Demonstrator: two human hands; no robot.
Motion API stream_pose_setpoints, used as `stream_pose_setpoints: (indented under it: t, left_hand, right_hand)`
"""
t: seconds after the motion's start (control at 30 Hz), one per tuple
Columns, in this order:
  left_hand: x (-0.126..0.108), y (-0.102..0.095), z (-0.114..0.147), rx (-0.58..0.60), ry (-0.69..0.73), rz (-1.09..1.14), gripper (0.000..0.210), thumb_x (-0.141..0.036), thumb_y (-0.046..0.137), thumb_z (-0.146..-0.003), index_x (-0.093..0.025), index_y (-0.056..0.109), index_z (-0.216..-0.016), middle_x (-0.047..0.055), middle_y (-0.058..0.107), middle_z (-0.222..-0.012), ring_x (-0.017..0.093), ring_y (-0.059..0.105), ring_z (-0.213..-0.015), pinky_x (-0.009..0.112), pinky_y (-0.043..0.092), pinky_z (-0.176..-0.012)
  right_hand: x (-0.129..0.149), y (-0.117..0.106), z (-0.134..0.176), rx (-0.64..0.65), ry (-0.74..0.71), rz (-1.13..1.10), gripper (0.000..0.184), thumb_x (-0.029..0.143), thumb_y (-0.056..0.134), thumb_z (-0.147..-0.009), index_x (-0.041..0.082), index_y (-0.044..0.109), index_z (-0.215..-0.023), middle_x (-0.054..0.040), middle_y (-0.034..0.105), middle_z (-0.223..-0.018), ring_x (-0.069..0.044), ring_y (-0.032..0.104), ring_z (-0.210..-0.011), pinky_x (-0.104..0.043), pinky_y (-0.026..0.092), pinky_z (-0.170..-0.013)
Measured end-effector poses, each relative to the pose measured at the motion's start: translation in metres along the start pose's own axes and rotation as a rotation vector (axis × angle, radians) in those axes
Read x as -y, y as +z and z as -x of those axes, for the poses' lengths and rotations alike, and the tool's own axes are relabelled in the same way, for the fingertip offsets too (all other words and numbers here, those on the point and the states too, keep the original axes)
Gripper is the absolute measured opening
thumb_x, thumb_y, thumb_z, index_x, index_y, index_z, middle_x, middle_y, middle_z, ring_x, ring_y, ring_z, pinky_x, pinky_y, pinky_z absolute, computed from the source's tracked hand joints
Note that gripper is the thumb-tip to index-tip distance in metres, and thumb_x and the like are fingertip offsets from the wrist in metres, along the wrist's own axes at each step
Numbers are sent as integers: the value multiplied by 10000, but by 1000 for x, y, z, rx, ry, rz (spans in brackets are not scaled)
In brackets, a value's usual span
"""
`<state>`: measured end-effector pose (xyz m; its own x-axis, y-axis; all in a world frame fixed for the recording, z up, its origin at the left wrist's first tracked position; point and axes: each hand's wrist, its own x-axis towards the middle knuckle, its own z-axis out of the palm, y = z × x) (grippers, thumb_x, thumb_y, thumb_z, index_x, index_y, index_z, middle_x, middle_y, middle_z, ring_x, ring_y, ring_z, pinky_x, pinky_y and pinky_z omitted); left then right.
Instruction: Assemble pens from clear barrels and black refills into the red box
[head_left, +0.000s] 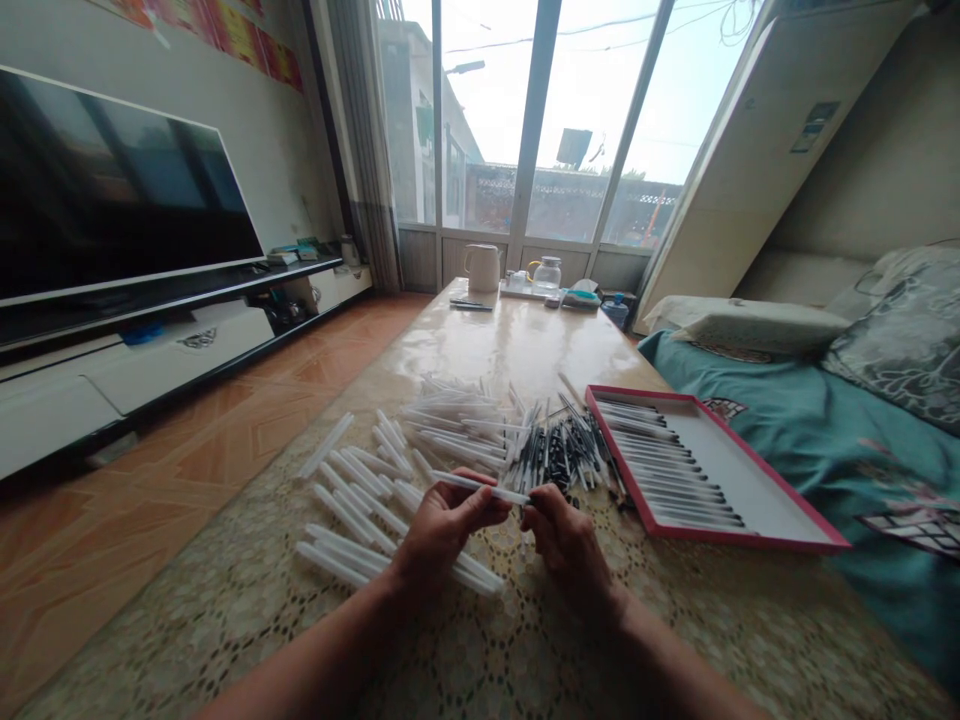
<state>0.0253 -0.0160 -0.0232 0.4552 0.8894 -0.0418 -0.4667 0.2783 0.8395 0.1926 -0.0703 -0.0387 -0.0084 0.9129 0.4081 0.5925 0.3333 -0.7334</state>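
A white, translucent pen barrel (469, 483) lies crosswise between my hands, just above the table. My left hand (450, 515) is closed around it, thumb on top. At the barrel's right end, the fingers of my right hand (562, 535) are pinched together; whether they also hold a small part is hidden. Many more loose barrels (360, 490) lie in heaps to the left and beyond my hands. Behind my right hand is a pile of thin pen refills with black parts (559, 450). Pens with black ends (667, 460) lie in a row inside a red-rimmed box (750, 543) on the right.
The long table has a patterned cover (247, 610). At its far end stand a light-coloured jug (482, 268), a glass teapot (547, 275) and a tissue pack (581, 297). A sofa with a teal cover (757, 430) runs along the right, a TV cabinet (180, 350) along the left.
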Motion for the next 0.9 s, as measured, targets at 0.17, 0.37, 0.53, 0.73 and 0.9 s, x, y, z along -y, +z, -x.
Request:
stream_pose_setpoints:
  t: [0.17,0.37,0.53,0.73,0.9]
  left_hand:
    - [-3,2,2,-7,-1,-39,178,-254,740,-695,-137,659,-802,63,732,-709,166,679,-660,284,530,-679]
    - [-4,2,3,-32,-24,15,185,-258,753,-679,-137,667,-789,62,733,-714,164,677,-661,283,526,-693]
    - [-4,1,5,-60,-36,40,196,-239,766,-665,-138,664,-799,60,732,-706,159,680,-667,268,525,-689]
    - [-5,-1,8,-94,-60,38,220,-265,780,-644,-145,671,-793,57,728,-688,164,679,-643,262,529,-652]
    - [-4,-2,12,-104,-73,38,216,-264,779,-647,-145,671,-792,54,721,-669,160,675,-651,250,527,-638]
  right_hand:
    - [-4,2,1,72,24,21,363,338,301,-958,198,474,-670,26,537,-549,-100,516,-500,-197,367,-521]
    - [2,1,3,31,49,42,205,360,375,-932,187,484,-913,35,556,-578,-118,542,-498,-201,374,-510]
    - [5,1,5,3,3,100,131,295,364,-926,202,455,-908,25,563,-607,-117,552,-500,-191,390,-513]
    - [7,3,8,21,-10,124,144,276,343,-932,209,460,-881,23,573,-598,-118,566,-496,-191,406,-511]
    - [5,8,12,-14,7,46,129,289,343,-935,211,435,-983,31,578,-593,-124,577,-492,-194,418,-493]
